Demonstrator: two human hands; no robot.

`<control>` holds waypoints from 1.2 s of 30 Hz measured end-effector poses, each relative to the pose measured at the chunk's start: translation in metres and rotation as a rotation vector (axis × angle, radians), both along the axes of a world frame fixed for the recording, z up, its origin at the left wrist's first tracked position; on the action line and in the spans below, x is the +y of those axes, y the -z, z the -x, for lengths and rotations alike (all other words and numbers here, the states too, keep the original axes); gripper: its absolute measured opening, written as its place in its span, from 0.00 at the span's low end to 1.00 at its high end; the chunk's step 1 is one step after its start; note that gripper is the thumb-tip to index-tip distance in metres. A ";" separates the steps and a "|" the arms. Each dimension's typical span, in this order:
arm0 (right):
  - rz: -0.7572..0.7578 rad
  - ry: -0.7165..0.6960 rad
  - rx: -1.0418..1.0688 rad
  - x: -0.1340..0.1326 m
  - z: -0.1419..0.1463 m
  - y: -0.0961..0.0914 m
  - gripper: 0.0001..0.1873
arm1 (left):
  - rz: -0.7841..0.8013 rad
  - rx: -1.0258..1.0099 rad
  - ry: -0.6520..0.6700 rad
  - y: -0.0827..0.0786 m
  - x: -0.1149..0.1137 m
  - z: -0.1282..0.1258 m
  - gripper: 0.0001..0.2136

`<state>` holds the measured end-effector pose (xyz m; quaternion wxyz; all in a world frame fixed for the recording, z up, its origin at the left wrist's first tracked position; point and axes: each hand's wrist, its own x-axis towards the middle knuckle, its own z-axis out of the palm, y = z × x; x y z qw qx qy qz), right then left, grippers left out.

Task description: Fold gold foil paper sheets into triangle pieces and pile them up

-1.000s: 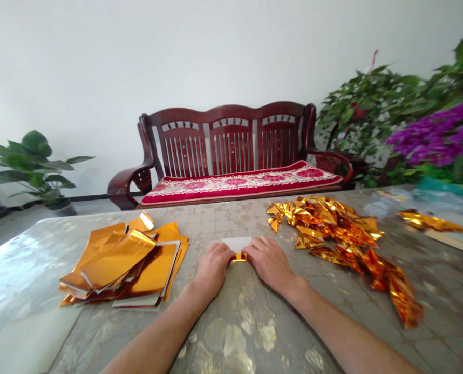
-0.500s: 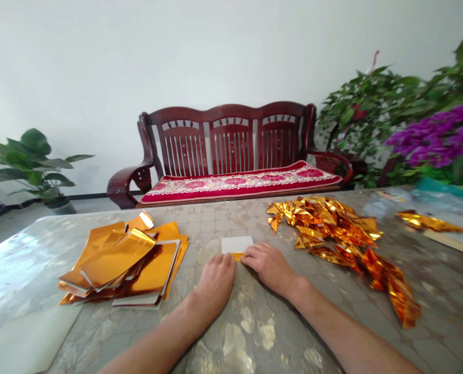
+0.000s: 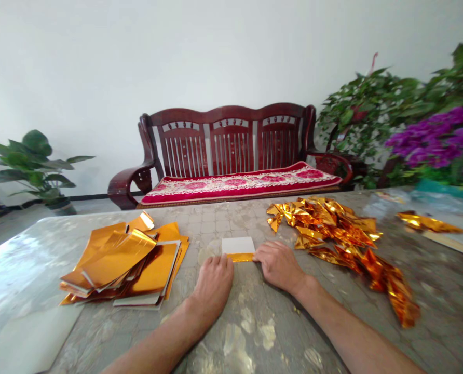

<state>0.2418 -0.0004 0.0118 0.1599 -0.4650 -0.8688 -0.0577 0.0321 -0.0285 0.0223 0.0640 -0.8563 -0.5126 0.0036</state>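
A small sheet of foil paper (image 3: 237,244) lies white side up in front of me. Along its near edge runs a folded-over gold strip (image 3: 242,257). My left hand (image 3: 215,280) is closed, its fingertips pressing the strip's left end against the table. At the opposite end, my right hand (image 3: 280,266) is closed too, with thumb and forefinger on the strip's corner. Left of my hands sits a loose stack of gold foil sheets (image 3: 149,272). To the right spreads a heap of folded gold foil pieces (image 3: 328,223).
The patterned tabletop (image 3: 255,322) carries a pale sheet (image 3: 29,337) at the near left. A clear plastic bag (image 3: 387,202) and one gold piece (image 3: 430,222) are at the far right. Behind stand a wooden bench (image 3: 231,140) and a potted plant (image 3: 37,166); purple flowers (image 3: 437,135) edge the right.
My right hand has slid rightward along the gold strip to its end, uncovering the strip's middle. My left hand has shifted slightly left.
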 end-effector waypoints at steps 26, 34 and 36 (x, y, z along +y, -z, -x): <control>0.023 0.096 0.176 0.011 0.011 0.009 0.03 | 0.036 -0.443 -0.072 0.009 0.025 0.013 0.12; 0.022 0.083 0.221 0.011 0.012 0.011 0.05 | 0.059 -0.505 -0.074 0.013 0.029 0.015 0.13; -0.003 0.043 0.218 0.011 0.011 0.012 0.06 | 0.056 -0.507 -0.071 0.014 0.029 0.015 0.13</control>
